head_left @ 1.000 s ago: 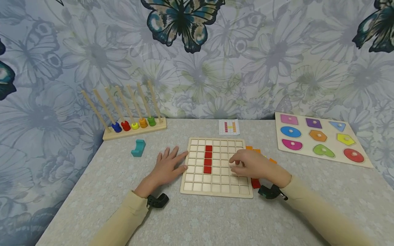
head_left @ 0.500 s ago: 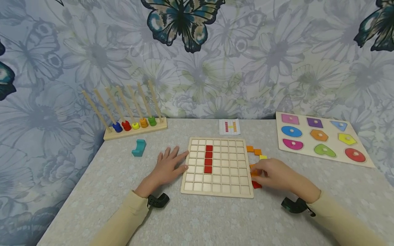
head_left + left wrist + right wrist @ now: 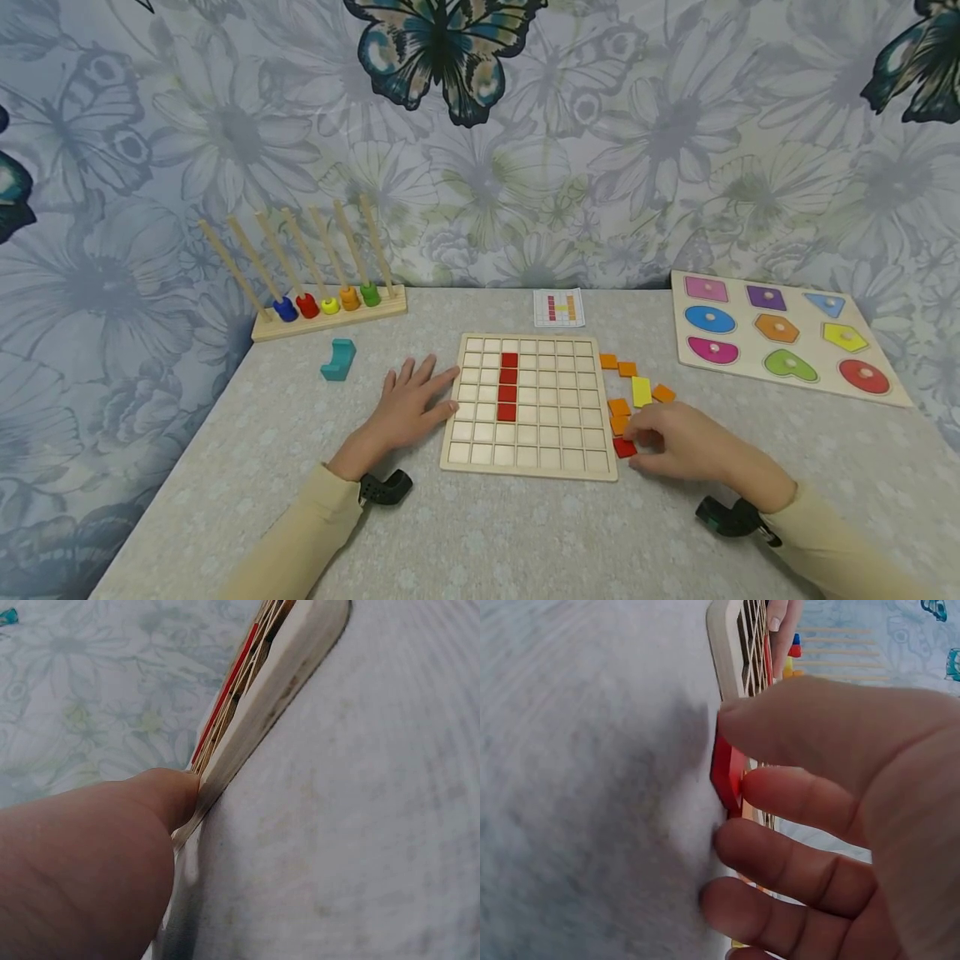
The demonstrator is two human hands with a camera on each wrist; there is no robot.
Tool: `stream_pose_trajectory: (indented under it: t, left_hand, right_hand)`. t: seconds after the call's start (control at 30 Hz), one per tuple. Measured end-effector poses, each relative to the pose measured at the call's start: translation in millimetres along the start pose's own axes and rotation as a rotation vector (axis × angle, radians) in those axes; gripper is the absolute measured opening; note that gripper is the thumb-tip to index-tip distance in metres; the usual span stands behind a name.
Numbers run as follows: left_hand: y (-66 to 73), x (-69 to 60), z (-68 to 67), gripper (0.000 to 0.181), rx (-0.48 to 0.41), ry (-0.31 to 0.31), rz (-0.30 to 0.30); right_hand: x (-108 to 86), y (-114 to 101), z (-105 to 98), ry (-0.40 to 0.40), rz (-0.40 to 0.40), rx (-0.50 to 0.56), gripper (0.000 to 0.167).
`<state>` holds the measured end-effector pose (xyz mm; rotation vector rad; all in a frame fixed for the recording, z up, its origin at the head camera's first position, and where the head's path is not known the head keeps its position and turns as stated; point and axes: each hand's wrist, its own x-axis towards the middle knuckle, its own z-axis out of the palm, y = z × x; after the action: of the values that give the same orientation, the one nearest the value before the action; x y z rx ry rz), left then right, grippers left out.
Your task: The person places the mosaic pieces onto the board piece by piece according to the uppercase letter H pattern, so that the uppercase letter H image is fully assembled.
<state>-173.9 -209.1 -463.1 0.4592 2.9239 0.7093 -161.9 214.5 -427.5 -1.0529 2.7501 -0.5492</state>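
Note:
A wooden grid board (image 3: 530,454) lies flat on the table, with several red tiles (image 3: 507,393) in a column in its cells. My left hand (image 3: 401,415) rests beside it, fingers spread, with thumb and forefinger touching the left edge. In the left wrist view, the thumb (image 3: 176,799) presses against the board's side (image 3: 281,690). Off the board's right edge, my right hand (image 3: 678,442) has thumb and forefinger at opposite edges of a loose red tile (image 3: 624,448). The right wrist view shows the red tile (image 3: 725,765) between those two fingertips, the other fingers curled beside it.
Orange tiles (image 3: 618,407) and a yellow piece (image 3: 641,392) lie right of the board. Behind it is a printed pattern card (image 3: 558,308). A peg stacker (image 3: 330,313) and a teal block (image 3: 339,360) stand left; a shape puzzle (image 3: 787,333) lies at the back right.
My right hand has moved from over the board's right side out to the loose tiles, then slightly nearer to me, down to the red tile. The left hand has stayed in place.

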Motion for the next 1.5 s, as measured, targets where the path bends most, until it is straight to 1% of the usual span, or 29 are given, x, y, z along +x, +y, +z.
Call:
stream_pose_trajectory:
  t: [0.13, 0.33, 0.67, 0.9, 1.07, 1.33, 1.5]
  left_hand:
    - [0.1, 0.2, -0.1, 0.061, -0.002, -0.002, 0.000]
    - [-0.2, 1.1, 0.5, 0.061, 0.000, 0.002, -0.002]
    - [-1.1, -0.5, 0.0, 0.061, -0.001, 0.002, -0.002]
    - [-1.1, -0.4, -0.9, 0.060, -0.007, -0.001, -0.002]
    - [-1.0, 0.2, -0.8, 0.060, -0.004, -0.009, -0.002]
    - [-0.7, -0.3, 0.1, 0.060, -0.004, 0.006, 0.005]
    - [0.0, -0.2, -0.5, 0.060, -0.008, 0.008, 0.001]
  right_hand:
    - [0.2, 0.4, 1.2, 0.004, -0.003, 0.002, 0.020]
    - [0.7, 1.8, 3.7, 0.014, 0.002, 0.037, 0.019]
    - [1.6, 2.3, 4.8, 0.002, 0.044, 0.054, 0.020]
    - [-0.5, 4.4, 2.8, -0.016, 0.015, 0.076, 0.021]
    - [-1.8, 5.4, 1.3, -0.028, 0.016, 0.105, 0.021]
    - [-2.6, 5.3, 3.2, 0.016, 0.023, 0.090, 0.018]
    - [-2.5, 5.0, 2.0, 0.023, 0.035, 0.091, 0.018]
